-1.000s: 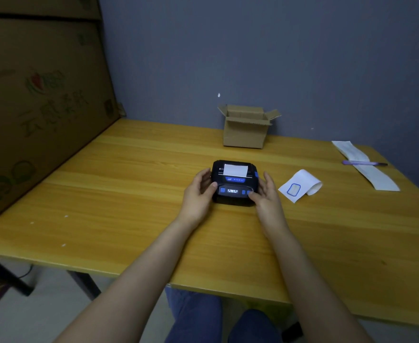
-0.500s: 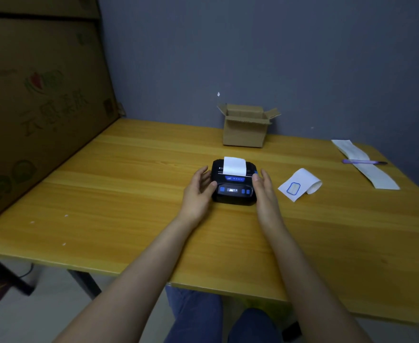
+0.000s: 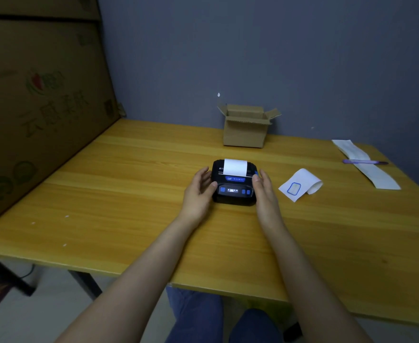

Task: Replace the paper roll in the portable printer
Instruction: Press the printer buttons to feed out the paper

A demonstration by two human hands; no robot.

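Note:
A small black portable printer [image 3: 233, 191] with blue buttons and a lit display sits in the middle of the wooden table [image 3: 129, 199]. A strip of white paper [image 3: 235, 167] sticks up out of its slot. My left hand [image 3: 198, 191] rests against the printer's left side, thumb on its front corner. On the printer's right side lies my right hand [image 3: 265, 194], fingers straight and fingertips near the blue side latch. Both hands cup the printer lightly. A partly unrolled white paper roll [image 3: 302, 184] with a blue-outlined label lies to the right.
A small open cardboard box [image 3: 244, 128] stands at the back by the wall. A large cardboard box [image 3: 37, 105] fills the table's left side. A long paper strip [image 3: 366, 164] with a purple pen [image 3: 364, 162] across it lies at the far right.
The paper has fed further out of the printer's slot and now stands taller. My right hand has slid from the front buttons to the printer's right side.

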